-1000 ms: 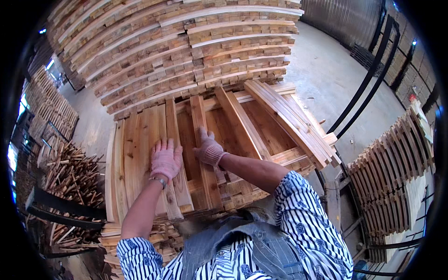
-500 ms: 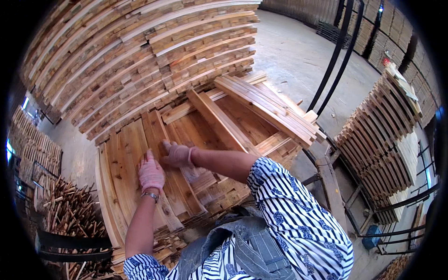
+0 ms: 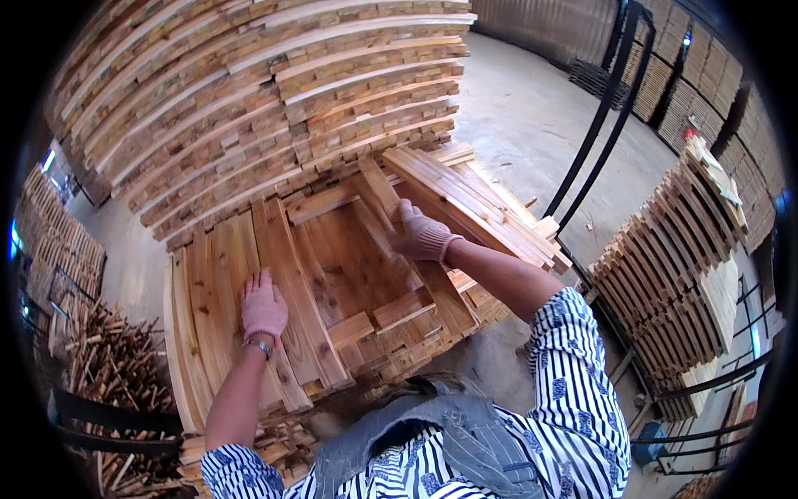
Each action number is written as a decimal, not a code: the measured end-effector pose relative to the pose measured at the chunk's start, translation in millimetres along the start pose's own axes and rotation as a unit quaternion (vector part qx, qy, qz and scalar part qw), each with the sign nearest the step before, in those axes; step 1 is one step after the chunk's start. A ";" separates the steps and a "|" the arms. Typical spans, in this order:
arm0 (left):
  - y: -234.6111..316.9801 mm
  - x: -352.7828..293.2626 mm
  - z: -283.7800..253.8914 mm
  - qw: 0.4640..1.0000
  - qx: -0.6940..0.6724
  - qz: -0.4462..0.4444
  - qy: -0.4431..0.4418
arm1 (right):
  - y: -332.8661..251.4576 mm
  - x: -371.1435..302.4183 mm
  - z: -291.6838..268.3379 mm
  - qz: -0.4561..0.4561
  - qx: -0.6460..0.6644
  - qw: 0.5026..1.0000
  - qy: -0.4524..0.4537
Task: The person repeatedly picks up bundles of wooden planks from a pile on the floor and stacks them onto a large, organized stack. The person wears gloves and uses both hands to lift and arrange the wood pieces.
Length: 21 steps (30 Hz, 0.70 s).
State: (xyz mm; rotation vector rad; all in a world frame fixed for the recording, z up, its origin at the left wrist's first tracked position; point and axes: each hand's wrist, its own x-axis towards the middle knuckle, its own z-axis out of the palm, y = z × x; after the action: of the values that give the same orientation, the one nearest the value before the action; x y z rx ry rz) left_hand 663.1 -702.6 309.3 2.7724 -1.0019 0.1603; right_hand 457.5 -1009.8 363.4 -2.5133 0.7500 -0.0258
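My left hand (image 3: 264, 308), in a pink knit glove, lies flat with its fingers stretched forward on the wooden planks (image 3: 218, 291) laid side by side at the left of the pile. Farther right, my right hand (image 3: 424, 236), gloved alike, is closed over a loose wooden plank (image 3: 381, 190) that slants across the pile. Its palm covers the middle of that plank, and part of the grip is hidden. Between the hands, a lower layer of boards (image 3: 345, 249) shows, with short crosspieces (image 3: 403, 309) at its near side.
Behind the pile rises a tall stack of lumber (image 3: 274, 108). Several loose boards (image 3: 474, 200) lie at the pile's right. A black metal frame (image 3: 600, 116) stands beyond, near another plank stack (image 3: 665, 274). Thin sticks (image 3: 120, 358) are heaped at the left.
My right hand has moved right, from beside my left hand to the slanting plank. That plank now lies farther right and nearer the loose boards. My left hand stays on the planks.
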 end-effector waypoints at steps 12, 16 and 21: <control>10.1 -6.9 -15.2 1.000 0.017 0.020 0.016 | -72.2 -1.1 35.3 -0.121 0.142 0.982 0.034; 17.5 5.1 4.6 0.995 0.025 0.078 0.061 | -122.1 35.8 127.0 -0.020 0.122 0.992 0.011; 16.0 -1.5 -4.3 0.999 0.018 0.037 0.017 | -118.9 39.2 125.5 -0.108 0.177 0.975 -0.083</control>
State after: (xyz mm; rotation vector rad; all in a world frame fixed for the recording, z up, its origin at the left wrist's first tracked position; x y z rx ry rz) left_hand 651.5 -712.8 315.5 2.7553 -1.1055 0.2383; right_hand 571.0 -886.1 306.6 -2.2100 0.3649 -0.0219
